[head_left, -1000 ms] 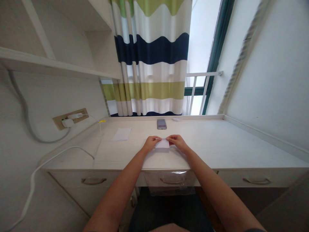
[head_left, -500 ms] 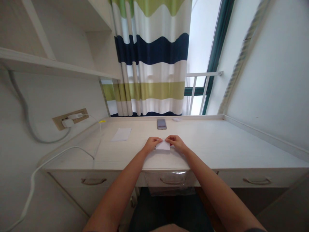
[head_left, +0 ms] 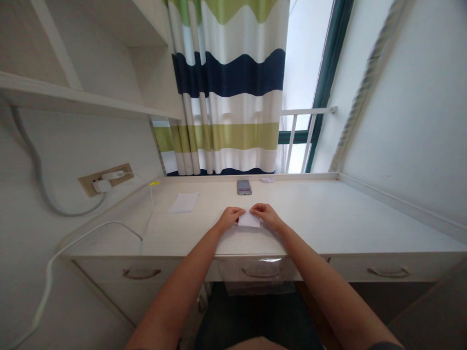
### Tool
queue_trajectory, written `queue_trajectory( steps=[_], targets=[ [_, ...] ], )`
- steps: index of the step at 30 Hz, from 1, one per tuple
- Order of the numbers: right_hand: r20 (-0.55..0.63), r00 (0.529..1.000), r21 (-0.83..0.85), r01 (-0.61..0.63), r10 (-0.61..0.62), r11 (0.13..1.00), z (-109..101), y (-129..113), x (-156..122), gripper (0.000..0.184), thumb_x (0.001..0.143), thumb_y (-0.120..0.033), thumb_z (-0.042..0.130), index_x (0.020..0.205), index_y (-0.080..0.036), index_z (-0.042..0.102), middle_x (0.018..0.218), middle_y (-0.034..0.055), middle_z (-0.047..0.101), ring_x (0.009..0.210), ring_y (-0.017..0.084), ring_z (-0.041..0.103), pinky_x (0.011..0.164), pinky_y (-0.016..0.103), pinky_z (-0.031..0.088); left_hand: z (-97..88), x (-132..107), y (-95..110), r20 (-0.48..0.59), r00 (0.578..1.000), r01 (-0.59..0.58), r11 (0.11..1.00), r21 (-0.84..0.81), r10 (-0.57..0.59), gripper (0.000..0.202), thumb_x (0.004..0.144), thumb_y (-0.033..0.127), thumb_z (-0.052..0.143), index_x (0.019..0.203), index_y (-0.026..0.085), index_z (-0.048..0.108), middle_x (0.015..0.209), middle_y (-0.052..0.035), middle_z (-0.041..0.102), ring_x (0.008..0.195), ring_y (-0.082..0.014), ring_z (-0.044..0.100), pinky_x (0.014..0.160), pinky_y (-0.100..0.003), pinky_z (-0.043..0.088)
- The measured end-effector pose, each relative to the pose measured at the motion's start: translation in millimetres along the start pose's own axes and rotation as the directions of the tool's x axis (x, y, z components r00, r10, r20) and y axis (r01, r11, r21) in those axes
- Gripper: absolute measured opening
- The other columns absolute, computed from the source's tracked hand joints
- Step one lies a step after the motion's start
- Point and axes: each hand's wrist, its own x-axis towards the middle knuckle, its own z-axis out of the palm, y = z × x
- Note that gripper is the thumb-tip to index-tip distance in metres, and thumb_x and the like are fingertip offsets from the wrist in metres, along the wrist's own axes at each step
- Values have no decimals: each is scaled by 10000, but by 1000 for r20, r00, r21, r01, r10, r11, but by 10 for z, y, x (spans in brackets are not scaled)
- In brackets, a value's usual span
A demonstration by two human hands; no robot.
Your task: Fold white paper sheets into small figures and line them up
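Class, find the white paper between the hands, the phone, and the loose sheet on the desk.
White paper [head_left: 249,219]: head view, its middle.
Phone [head_left: 244,187]: head view, its upward face.
Loose sheet [head_left: 184,202]: head view, its middle.

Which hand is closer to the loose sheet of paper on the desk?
The left hand is nearer, to the right of the loose sheet of paper. The right hand lies farther right, beyond the small white paper between the hands.

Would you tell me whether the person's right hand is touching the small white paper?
Touching: the head view shows the fingers of the right hand on the right edge of the white paper.
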Motion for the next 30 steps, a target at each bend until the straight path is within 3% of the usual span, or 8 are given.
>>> queue_trajectory(
  steps=[7,14,19,26,30],
  targets=[
    [-43,998,-70,39,-42,997,7,-37,-8,183,599,-328,581,572,-151,545,535,-27,499,510,88,417,491,219,311,13,21,-31,15,1000,26,999,27,-26,386,536,486,607,553,103,565,480,14,494,468,-92,459,472,-217,378],
    [-24,999,-122,39,-42,992,3,-1,-2,204,622,-348,565,630,-144,577,580,-7,539,516,97,440,492,224,332,7,5,-19,6,1000,-23,999,50,22,358,584,461,582,570,104,569,498,11,505,473,-88,461,464,-210,381],
    [-71,996,-101,47,-55,994,-11,53,27,244,625,-390,555,645,-146,555,516,-34,481,468,82,405,446,211,299,16,14,-10,15,1000,-13,997,78,12,335,590,438,582,572,104,562,478,15,501,450,-93,474,461,-225,408],
    [-180,982,-7,53,-54,999,-29,90,56,318,601,-449,573,674,-141,541,492,-43,454,454,73,382,443,213,276,6,13,18,-83,996,-23,999,38,27,300,596,406,586,596,108,556,512,12,505,467,-84,484,460,-213,420],
    [-115,993,-12,29,-30,1000,-12,34,31,329,585,-460,581,634,-135,553,487,-37,461,455,75,378,441,218,268,14,8,5,-42,999,-11,996,84,14,289,586,393,594,569,108,554,496,19,491,442,-80,465,424,-200,391]
  ],
)
